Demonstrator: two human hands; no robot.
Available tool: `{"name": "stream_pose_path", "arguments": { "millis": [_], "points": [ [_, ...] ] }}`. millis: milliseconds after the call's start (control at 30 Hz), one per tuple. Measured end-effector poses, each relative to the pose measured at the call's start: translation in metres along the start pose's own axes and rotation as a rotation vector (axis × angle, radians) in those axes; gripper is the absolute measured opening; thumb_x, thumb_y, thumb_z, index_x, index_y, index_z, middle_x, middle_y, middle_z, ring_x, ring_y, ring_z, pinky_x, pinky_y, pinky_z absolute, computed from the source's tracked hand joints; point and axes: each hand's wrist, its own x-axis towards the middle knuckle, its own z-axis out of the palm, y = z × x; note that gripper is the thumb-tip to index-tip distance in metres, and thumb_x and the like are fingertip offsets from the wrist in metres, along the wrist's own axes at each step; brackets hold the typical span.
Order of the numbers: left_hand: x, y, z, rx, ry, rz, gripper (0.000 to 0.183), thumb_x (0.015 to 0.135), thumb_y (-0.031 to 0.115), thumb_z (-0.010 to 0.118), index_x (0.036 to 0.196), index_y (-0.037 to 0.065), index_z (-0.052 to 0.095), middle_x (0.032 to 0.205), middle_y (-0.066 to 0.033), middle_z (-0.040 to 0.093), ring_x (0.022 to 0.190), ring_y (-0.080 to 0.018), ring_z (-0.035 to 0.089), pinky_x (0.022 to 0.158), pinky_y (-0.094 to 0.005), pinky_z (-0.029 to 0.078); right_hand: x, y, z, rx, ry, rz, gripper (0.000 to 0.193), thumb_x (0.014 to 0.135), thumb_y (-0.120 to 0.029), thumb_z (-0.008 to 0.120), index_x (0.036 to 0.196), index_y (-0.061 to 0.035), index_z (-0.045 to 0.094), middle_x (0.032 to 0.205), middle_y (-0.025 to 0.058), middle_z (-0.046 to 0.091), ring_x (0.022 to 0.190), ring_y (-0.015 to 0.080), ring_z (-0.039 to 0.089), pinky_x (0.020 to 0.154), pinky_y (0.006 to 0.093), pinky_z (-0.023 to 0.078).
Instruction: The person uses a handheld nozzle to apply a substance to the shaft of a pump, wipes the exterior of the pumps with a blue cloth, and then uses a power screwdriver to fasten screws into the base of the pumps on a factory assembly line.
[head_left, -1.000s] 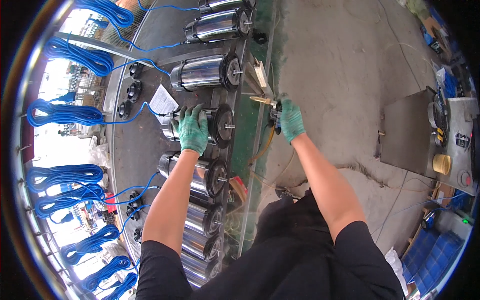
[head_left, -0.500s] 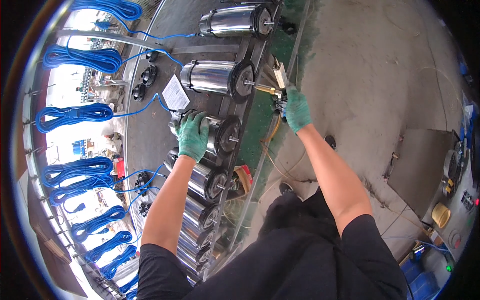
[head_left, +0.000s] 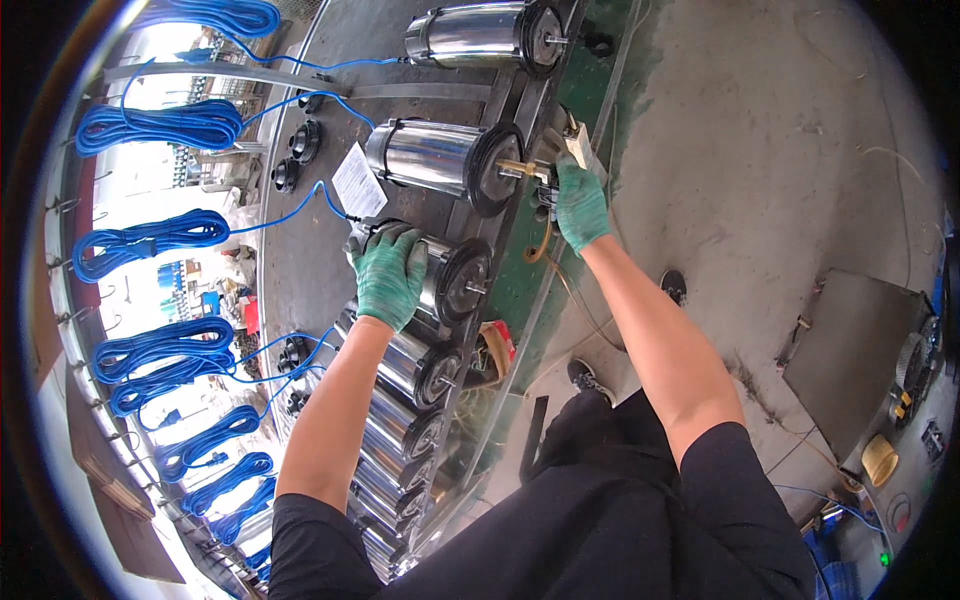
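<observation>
A row of shiny steel cylindrical motors with black end caps lies on the dark bench, shafts pointing right. My left hand [head_left: 388, 278], in a green glove, is curled over the rear end of one motor [head_left: 438, 285]. In my right hand [head_left: 582, 205], also gloved, is a tool with a brass-coloured tip [head_left: 516, 168], a pale block-like part and a hose; the fingers partly hide it. Its tip is at the shaft of the motor above [head_left: 425, 155], covering that shaft. A white printed sheet [head_left: 358, 183] lies beside this motor.
Coiled blue cables [head_left: 155, 238] hang along the left rail, with leads running to the motors. Black round parts [head_left: 303, 142] sit on the bench. A yellowish hose [head_left: 540, 248] hangs below the tool. A dark panel [head_left: 850, 350] and a yellow container [head_left: 880, 460] are at right.
My right hand has moved left with the tool, bringing its brass tip from just off the shaft end onto the shaft. My left hand stays on its motor. The view has shifted slightly.
</observation>
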Motion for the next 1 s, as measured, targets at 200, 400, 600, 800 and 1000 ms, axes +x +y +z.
{"name": "stream_pose_path", "arguments": {
  "millis": [200,400,600,800,1000],
  "points": [
    [0.002,-0.006,0.003,-0.028,0.035,0.024,0.028,0.102,0.025,0.049,0.123,0.016,0.066,0.126,-0.0068,0.065,0.121,-0.0354,0.056,0.116,-0.0625,0.021,0.001,-0.01,0.003,0.089,-0.025,0.172,0.047,0.105,-0.039,0.052,0.088,0.0034,0.064,0.08,0.0223,0.065,0.073,0.0369,0.056,0.072,0.0457,0.046],
    [0.009,-0.008,-0.003,-0.038,0.035,0.036,0.028,0.102,0.026,0.05,0.122,0.017,0.067,0.125,-0.0067,0.065,0.124,-0.0341,0.055,0.115,-0.0619,0.022,0.003,-0.019,0.0,0.034,-0.057,0.123,0.048,0.106,-0.04,0.051,0.089,0.0026,0.064,0.078,0.022,0.062,0.072,0.0347,0.054,0.073,0.0451,0.046],
    [0.006,-0.019,0.005,-0.094,0.092,0.017,0.029,0.095,0.029,0.063,0.119,0.015,0.068,0.128,-0.0078,0.063,0.125,-0.0344,0.053,0.113,-0.0574,0.029,-0.003,-0.033,-0.004,0.02,-0.053,0.161,0.044,0.104,-0.039,0.052,0.093,0.0013,0.066,0.083,0.024,0.064,0.075,0.0376,0.059,0.074,0.0452,0.047],
    [-0.02,-0.025,0.035,-0.932,0.126,-0.799,0.092,0.086,0.035,0.082,0.158,0.017,0.028,0.159,-0.0192,0.028,0.144,-0.0305,0.034,0.118,-0.0415,0.031,-0.067,-0.104,-0.013,-0.105,-0.256,0.135,0.039,0.094,-0.037,0.067,0.107,-0.0005,0.064,0.095,0.0247,0.067,0.081,0.0378,0.064,0.077,0.0444,0.051],
    [-0.013,0.016,0.039,-1.299,0.137,-1.126,0.119,0.078,0.03,0.088,0.163,0.019,0.005,0.157,-0.0162,0.031,0.136,-0.0311,0.041,0.107,-0.0448,0.041,-0.063,-0.113,0.015,-0.403,-0.69,-0.086,0.035,0.081,-0.013,0.073,0.111,-0.0004,0.06,0.099,0.0254,0.067,0.092,0.042,0.066,0.079,0.0449,0.052]
  ]
}}
